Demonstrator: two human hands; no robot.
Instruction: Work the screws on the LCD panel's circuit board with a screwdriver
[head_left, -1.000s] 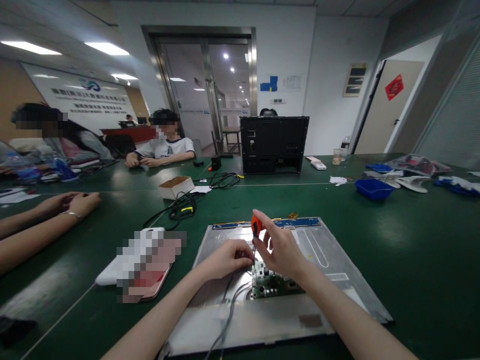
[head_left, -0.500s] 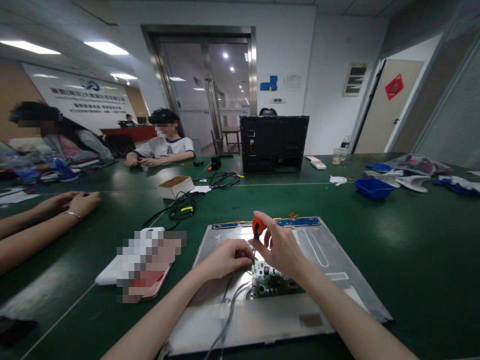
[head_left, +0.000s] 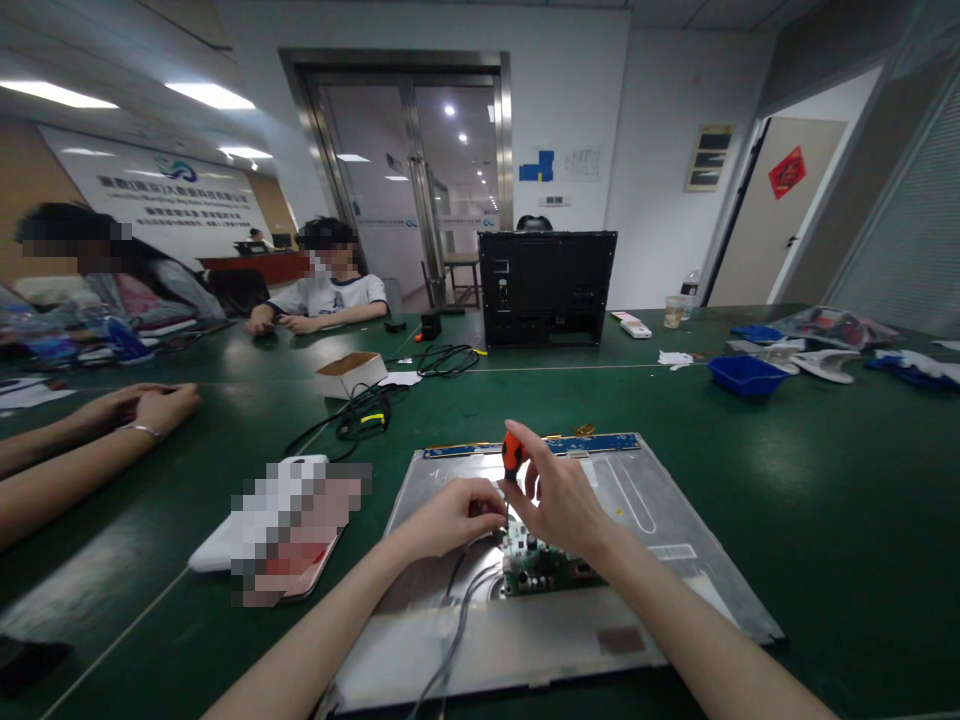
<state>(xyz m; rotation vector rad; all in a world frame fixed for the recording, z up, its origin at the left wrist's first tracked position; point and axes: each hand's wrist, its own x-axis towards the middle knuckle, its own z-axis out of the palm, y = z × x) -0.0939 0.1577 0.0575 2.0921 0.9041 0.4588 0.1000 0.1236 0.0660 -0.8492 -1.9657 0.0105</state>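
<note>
An orange and black screwdriver stands nearly upright in my right hand, its handle between thumb and fingers. Its shaft points down at the left edge of a green circuit board. Close by, my left hand has its fingers pinched together near the screwdriver's tip; what they hold, if anything, is hidden. Under both hands lies a flat metal display panel with a blue strip along its far edge. Grey cables run from near the board toward me.
Two phones lie left of the panel. Beyond them are coiled black cables and an open box. A black monitor casing stands at the back. A blue tray sits at right. Another person's hands rest at left.
Both hands stay at the board's left edge. The screwdriver handle has turned slightly in my right hand; otherwise the view has only shifted a little.
</note>
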